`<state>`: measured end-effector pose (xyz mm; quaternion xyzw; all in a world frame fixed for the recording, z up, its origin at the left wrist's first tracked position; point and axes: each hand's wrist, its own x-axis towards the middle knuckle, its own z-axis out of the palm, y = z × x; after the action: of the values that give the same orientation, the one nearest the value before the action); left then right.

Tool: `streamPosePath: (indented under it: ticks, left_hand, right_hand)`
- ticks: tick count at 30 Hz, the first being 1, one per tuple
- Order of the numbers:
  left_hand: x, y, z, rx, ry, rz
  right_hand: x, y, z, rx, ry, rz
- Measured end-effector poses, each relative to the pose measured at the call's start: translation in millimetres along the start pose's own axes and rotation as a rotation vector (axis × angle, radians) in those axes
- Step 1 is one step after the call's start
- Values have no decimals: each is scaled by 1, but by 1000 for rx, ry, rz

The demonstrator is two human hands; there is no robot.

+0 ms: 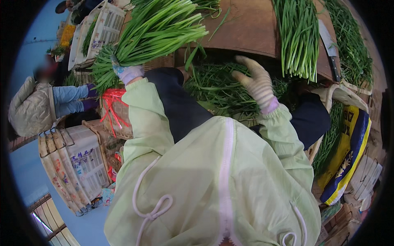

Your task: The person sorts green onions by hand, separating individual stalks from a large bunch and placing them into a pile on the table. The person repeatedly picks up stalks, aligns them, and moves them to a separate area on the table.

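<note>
My gloved left hand (126,70) is at the leafy end of a large bunch of green leafy stalks (160,33), like garlic chives, its fingers closed around the leaves. The bunch's pale cut ends point right, over the brown board (246,27). My right hand (254,80), in a striped knit glove, is raised with thumb and fingers apart and nothing between them. Beneath it lies a heap of loose green leaves (221,86). Another bunch (300,40) lies on the board's right part, beside a cleaver (329,46) with a black handle.
Red ties (114,98) hang over a crate by my left sleeve. Stacked plastic crates (86,163) stand at the left. Another person (34,104) in a quilted jacket is at the far left. At the right are more greens (354,46) and a yellow and blue sack (347,156).
</note>
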<state>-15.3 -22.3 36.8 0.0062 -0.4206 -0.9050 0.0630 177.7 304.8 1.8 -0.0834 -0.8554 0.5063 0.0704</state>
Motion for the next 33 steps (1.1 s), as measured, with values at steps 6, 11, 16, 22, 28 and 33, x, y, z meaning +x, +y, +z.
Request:
streamPosePath:
  ticks: [6, 11, 16, 22, 28, 33]
  left_hand:
    - [-16, -8, 34, 4, 110, 4]
    - [3, 1, 21, 132, -21, 39]
    - [7, 13, 11, -289, -104, -98]
    - [2, 1, 29, -191, -195, 0]
    - [-12, -6, 49, -31, -153, 8]
    - [-14, -3, 44, -119, -137, -12]
  right_hand:
    - [56, -68, 36, 879, -341, 299]
    - [22, -38, 3, 1223, -138, 288]
    - [-12, 7, -31, -407, -97, -261]
    - [33, -57, -23, -117, 139, -417]
    - [47, -61, 10, -302, 189, -492]
    - [30, -42, -4, -450, 168, -56]
